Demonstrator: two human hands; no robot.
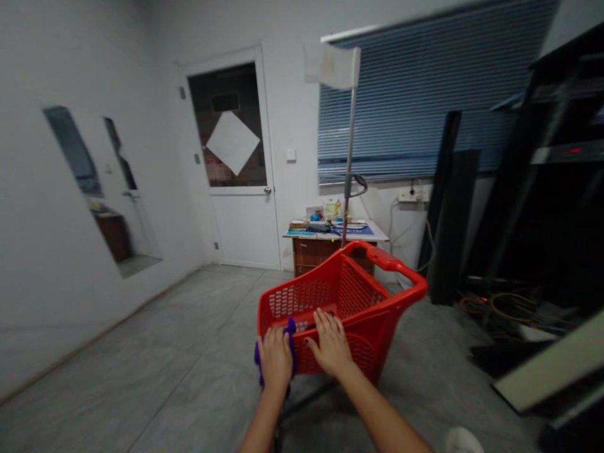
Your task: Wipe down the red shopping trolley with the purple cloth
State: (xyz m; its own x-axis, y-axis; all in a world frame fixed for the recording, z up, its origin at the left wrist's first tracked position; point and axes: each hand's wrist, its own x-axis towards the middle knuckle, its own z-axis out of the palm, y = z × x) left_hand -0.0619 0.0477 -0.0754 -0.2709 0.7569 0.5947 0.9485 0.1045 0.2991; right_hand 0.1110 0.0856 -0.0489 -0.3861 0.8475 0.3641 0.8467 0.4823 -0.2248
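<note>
A red plastic shopping cart with perforated walls stands in front of me. My left hand is at its near left corner, with fingers closed over a purple cloth that drapes over the rim and hangs outside. To its right, my right hand grips the near rim, fingers bent over the top and thumb against the outer wall. Part of the cloth is hidden under my left hand. Something dark lies inside the basket by my right fingers, too small to make out.
Behind the cart are a cluttered desk and a pole with a pale flag. A white door is at the back, a mirror on the left wall. Dark panels, cables and a rack stand right.
</note>
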